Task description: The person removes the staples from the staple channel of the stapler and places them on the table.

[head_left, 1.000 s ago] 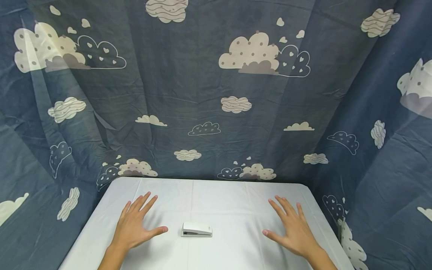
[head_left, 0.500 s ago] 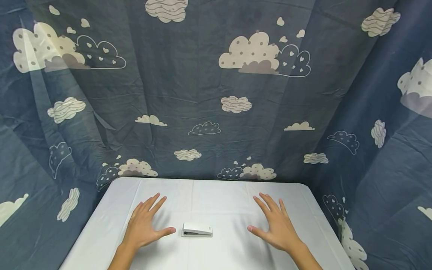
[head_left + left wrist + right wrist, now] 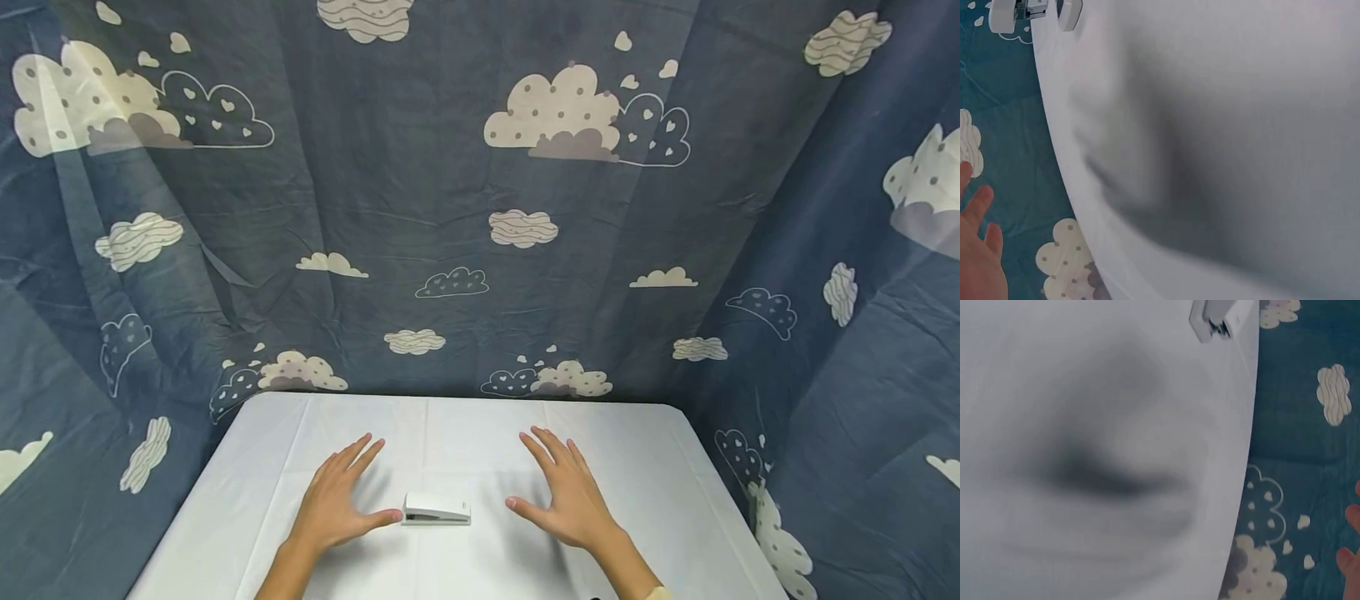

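A white stapler [image 3: 437, 510] lies on the white tabletop in the head view, its long side running left to right. To its left is my left hand [image 3: 333, 502], fingers spread and thumb out; in this view the thumb tip overlaps the stapler's left end, and I cannot tell whether they touch. Farther off on the other side, my right hand [image 3: 566, 493] hovers with spread fingers and holds nothing. Only part of the stapler [image 3: 1002, 15] shows at the left wrist view's top edge. One end of the stapler [image 3: 1210, 322] appears at the top of the right wrist view.
The white-covered table [image 3: 480, 433] has rounded far corners. Behind it and along both sides hangs a dark blue curtain [image 3: 405, 192] printed with clouds and hearts. Shadows of the hands fall on the cloth.
Both hands have moved inward toward the stapler, the left hand rightward and the right hand leftward. The stapler stays in place on the table. The head view has shifted slightly.
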Demonstrator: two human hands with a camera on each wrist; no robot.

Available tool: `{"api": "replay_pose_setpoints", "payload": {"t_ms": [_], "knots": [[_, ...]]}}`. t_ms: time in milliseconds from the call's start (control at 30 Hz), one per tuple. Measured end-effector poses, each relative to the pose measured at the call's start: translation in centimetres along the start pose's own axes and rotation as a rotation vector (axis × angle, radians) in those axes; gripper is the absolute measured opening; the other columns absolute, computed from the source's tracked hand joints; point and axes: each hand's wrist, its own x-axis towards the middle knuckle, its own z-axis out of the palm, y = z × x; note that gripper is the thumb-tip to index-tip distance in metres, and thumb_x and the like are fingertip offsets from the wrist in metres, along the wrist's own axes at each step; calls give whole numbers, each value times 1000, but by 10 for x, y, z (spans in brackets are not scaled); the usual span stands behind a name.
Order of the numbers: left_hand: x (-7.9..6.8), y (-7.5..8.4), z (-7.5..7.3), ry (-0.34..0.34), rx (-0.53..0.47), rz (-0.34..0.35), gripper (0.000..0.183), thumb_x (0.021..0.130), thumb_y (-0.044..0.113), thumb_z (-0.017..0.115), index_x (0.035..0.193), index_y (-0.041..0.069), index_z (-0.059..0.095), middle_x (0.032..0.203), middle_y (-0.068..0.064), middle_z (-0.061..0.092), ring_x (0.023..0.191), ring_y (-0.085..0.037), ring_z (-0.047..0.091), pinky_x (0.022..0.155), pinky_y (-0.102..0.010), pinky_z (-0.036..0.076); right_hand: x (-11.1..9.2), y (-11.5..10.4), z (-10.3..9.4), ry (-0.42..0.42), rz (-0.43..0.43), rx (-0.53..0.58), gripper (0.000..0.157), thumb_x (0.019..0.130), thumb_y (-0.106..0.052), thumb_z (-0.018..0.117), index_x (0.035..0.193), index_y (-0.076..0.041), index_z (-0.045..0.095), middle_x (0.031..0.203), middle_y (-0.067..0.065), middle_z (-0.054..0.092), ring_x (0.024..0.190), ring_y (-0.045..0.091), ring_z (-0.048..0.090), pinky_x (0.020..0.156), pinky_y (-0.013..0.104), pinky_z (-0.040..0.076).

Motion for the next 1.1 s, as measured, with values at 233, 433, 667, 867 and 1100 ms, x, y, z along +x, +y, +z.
{"api": "replay_pose_setpoints", "payload": {"t_ms": [233,433,667,867,1100], "knots": [[1,-2,16,-5,-61,9,110,62,74,85,156,32,44,162,-3,44,139,-43,52,111,-67,41,12,-19,22,5,-24,45,92,82,-69,71,158,-29,40,160,6,45,145,32,47,115,63,39],[3,-2,32,-38,-158,-15,110,63,74,85,156,32,44,162,-4,45,141,-38,50,105,-66,47,21,-32,40,-32,-28,85,88,82,-65,73,156,-28,43,160,4,45,144,31,48,110,62,45],[4,5,40,-176,-294,-38,111,63,68,89,156,28,45,163,0,43,147,-34,45,113,-65,42,20,-45,62,-68,-37,138,85,85,-70,67,155,-26,46,158,4,49,143,28,50,110,56,47],[5,7,48,-245,-385,-64,105,66,64,90,156,33,45,162,3,45,148,-35,43,115,-68,38,18,-54,80,-42,-55,163,80,87,-71,64,150,-22,53,151,3,56,137,24,56,102,50,52],[1,8,57,-259,-473,-81,101,67,58,91,154,33,47,152,1,56,141,-36,52,114,-66,41,18,-62,99,-61,-58,180,77,85,-69,70,143,-20,58,143,-1,61,127,21,62,98,46,54]]}}
